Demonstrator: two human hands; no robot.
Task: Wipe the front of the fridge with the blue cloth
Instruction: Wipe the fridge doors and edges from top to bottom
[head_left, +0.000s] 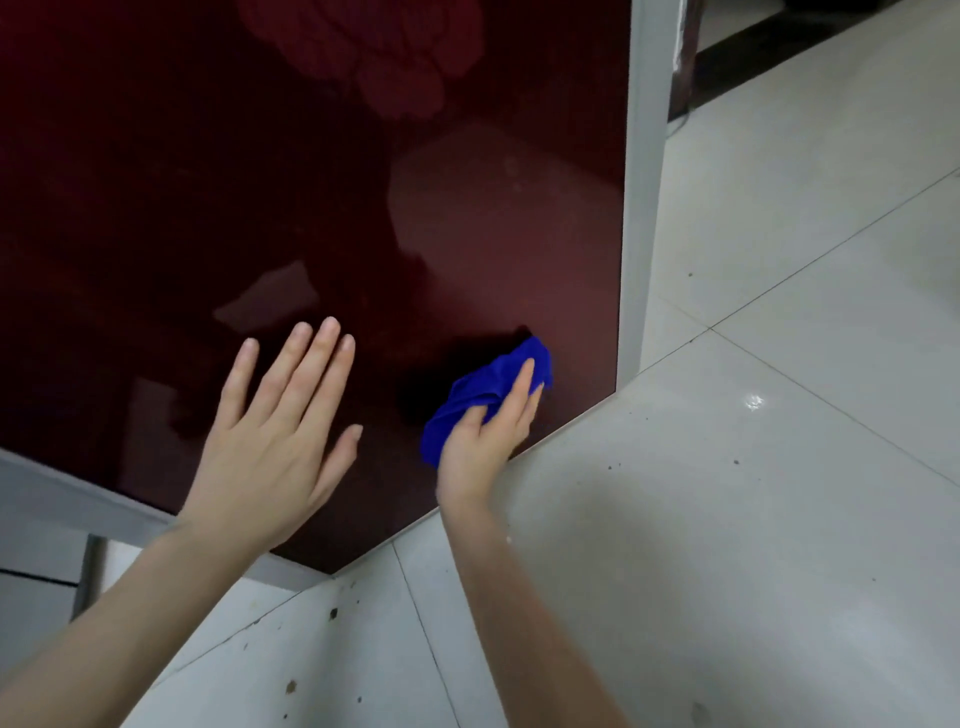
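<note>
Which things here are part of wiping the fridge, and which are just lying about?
In the job: blue cloth, bunched in the right hand; dark red fridge front; left hand, fingers straight, at the door.
Just there: tiled floor; dark specks on it.

Below me I see a floor (779, 493) of large pale tiles, thin grout lines (831, 249) crossing it, dark specks (333, 613) scattered near me. A dark band (769, 54) runs along its far edge.
</note>
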